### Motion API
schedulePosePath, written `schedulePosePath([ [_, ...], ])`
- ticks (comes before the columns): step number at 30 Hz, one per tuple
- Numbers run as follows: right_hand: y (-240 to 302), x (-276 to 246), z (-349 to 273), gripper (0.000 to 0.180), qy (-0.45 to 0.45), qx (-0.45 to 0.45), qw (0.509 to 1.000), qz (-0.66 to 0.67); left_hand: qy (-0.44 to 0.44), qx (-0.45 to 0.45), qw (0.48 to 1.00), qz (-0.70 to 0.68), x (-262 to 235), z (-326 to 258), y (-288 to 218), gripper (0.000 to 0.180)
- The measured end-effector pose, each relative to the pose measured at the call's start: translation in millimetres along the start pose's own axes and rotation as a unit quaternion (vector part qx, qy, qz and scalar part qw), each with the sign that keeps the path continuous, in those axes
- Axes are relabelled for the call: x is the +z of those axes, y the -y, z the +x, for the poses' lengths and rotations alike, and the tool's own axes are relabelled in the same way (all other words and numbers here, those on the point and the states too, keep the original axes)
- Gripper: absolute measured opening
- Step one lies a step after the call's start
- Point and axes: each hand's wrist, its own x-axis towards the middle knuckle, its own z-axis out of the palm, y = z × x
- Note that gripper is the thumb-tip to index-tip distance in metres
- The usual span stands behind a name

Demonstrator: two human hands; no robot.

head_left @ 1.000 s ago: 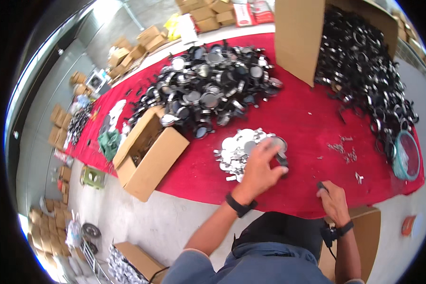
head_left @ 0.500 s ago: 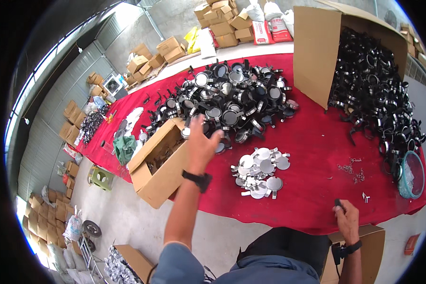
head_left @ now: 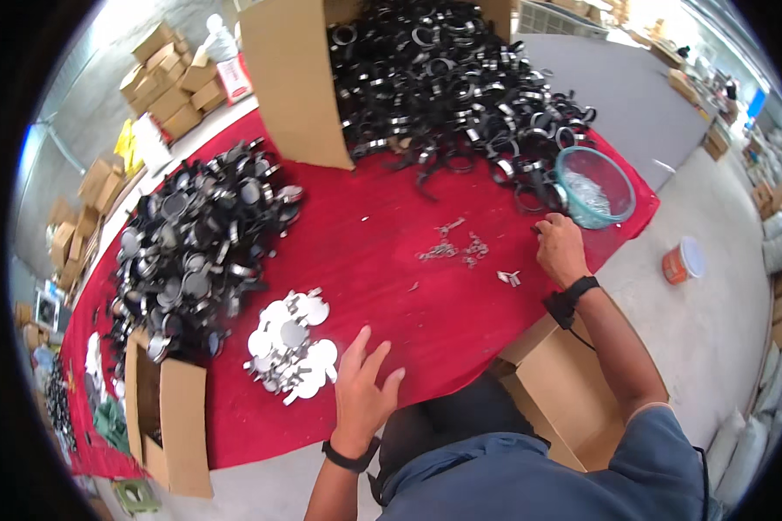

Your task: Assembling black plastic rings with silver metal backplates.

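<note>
My left hand (head_left: 363, 391) is held open over the near edge of the red cloth, fingers spread with nothing in them. Beside it lies a small pile of flat silver discs with tabs (head_left: 288, 340). Further right, my right hand (head_left: 562, 250) has its fingers closed on a small dark piece (head_left: 537, 230), mostly hidden by the fingers. Just beyond that hand are a teal basket (head_left: 593, 224) holding small clear pieces and the edge of a large heap of black rings with silver bands (head_left: 460, 78).
A heap of black-and-silver round parts (head_left: 195, 247) lies at left, with an open carton (head_left: 185, 425) nearer me. A tall carton (head_left: 297, 82) stands at the back. Small metal links (head_left: 471, 249) are mid-table. Another open carton (head_left: 573, 391) sits below the table's edge.
My view has swung to the right. My left hand has gone from the parts heap by the carton to beside the silver discs. My right hand has moved forward, close to the teal basket.
</note>
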Motion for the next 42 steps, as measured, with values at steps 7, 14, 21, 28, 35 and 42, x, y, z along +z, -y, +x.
schedulePosePath([
  [7,-18,1,48,0.032,-0.024,0.038,0.997,0.068,-0.014,0.022,1.0,0.015,30,-21,11,0.042],
  [14,-13,54,130,0.024,-0.003,0.04,0.998,-0.048,-0.03,0.037,0.999,0.014,36,-18,10,0.04],
  [21,-12,52,136,0.016,-0.103,0.125,0.987,0.011,-0.04,0.035,0.998,0.028,33,-18,7,0.039],
  [28,51,12,93,0.019,0.031,-0.196,0.966,0.169,-0.055,0.006,0.998,-0.013,30,-18,7,0.049],
  [35,177,6,26,0.022,0.284,-0.367,0.826,0.319,-0.057,-0.003,0.994,-0.096,20,1,-20,0.074],
  [42,207,31,7,0.031,0.322,-0.313,0.828,0.336,-0.055,-0.11,0.983,-0.136,39,-6,-25,0.05],
])
